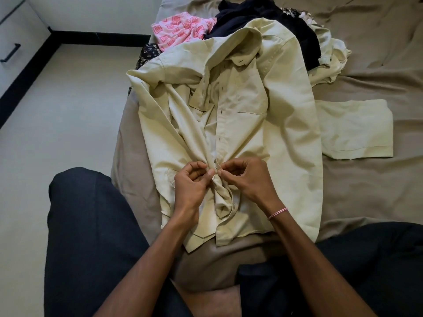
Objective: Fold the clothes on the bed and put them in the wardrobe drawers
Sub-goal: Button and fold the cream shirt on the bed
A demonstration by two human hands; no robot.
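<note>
Dim, soft, even light; faint shadows; wide-angle bending at edges; detail perhaps slightly smeared.

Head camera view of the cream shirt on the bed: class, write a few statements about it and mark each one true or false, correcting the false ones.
1. Both the left hand and the right hand pinch the front of the cream shirt. True.
2. The shirt's collar lies nearest the person. False: the collar is at the far end, and the hem is nearest.
3. A pink patterned garment lies beyond the shirt on the bed. True.
4. The pink bracelet is on the left wrist. False: it is on the right wrist.
</note>
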